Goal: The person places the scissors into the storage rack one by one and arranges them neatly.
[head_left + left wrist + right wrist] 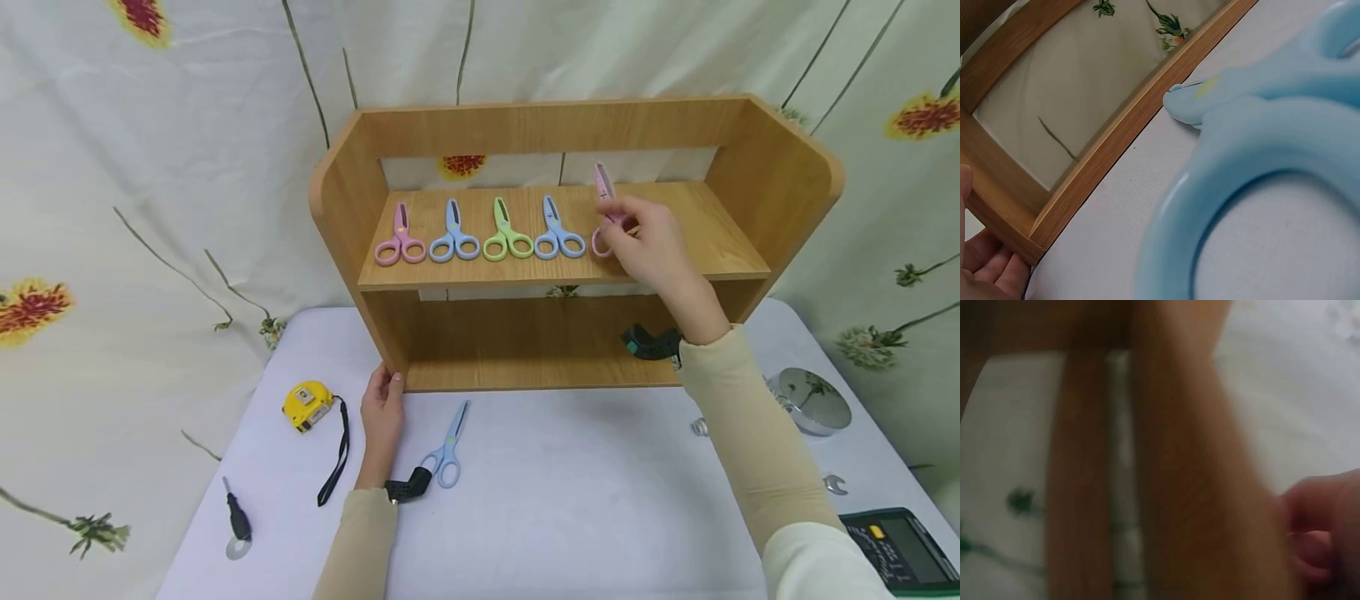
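Head view: the right hand (651, 250) is over the upper board of the wooden shelf (772, 179), its fingers curled round the handles of pink scissors (604, 200). The blades stick up and away from the grip, tilted off the board; one pink loop shows just left of the fingers. To the left of the grip four more scissors lie in a row on the same board, handles toward the person: blue (558, 232) nearest, then green (505, 233), blue (454, 235) and pink (401, 237) farthest. The left hand (381, 414) rests on the table (570, 500) with its fingers round the shelf's lower left corner. Just right of that wrist lie loose blue scissors (447, 450); left of it, a yellow tape measure (307, 404), and farther left a screwdriver (238, 521).

Left wrist view: the loose blue scissors (1260, 187) fill the picture, very close and blurred. The left hand's fingertips (988, 272) touch the shelf's bottom corner (1022, 234).

Right wrist view: all is blurred. Brown shelf wood (1179, 456) crosses the picture, and a curled fingertip (1316, 544) shows at the lower right; the scissors cannot be made out.
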Motion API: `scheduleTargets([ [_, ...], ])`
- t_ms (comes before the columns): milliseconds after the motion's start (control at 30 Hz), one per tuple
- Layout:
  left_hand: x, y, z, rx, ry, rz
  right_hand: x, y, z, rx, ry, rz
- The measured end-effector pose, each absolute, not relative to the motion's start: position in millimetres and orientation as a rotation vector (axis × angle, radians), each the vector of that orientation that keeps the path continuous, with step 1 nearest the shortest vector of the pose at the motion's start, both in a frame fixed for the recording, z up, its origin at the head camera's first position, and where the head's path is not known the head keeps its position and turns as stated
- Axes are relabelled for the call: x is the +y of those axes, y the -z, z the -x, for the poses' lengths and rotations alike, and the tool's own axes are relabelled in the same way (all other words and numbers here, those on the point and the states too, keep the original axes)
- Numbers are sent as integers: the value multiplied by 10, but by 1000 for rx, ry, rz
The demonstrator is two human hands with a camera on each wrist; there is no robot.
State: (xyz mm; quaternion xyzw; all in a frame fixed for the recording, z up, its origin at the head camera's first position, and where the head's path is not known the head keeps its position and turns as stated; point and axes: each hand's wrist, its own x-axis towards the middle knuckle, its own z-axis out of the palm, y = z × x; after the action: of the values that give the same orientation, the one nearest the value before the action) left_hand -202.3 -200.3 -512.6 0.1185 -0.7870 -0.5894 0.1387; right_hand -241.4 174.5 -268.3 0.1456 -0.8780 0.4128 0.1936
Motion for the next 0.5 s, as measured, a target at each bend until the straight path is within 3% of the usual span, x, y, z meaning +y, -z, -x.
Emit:
scheduleTargets([
  [167, -2004, 5136, 2000, -2289, 1710, -364, 1821, 2802, 2590, -2652, -836, -290],
  [500, -2002, 5103, 2021, -2277, 1682, -337, 1782, 2820, 2595, -2592, -808, -288],
])
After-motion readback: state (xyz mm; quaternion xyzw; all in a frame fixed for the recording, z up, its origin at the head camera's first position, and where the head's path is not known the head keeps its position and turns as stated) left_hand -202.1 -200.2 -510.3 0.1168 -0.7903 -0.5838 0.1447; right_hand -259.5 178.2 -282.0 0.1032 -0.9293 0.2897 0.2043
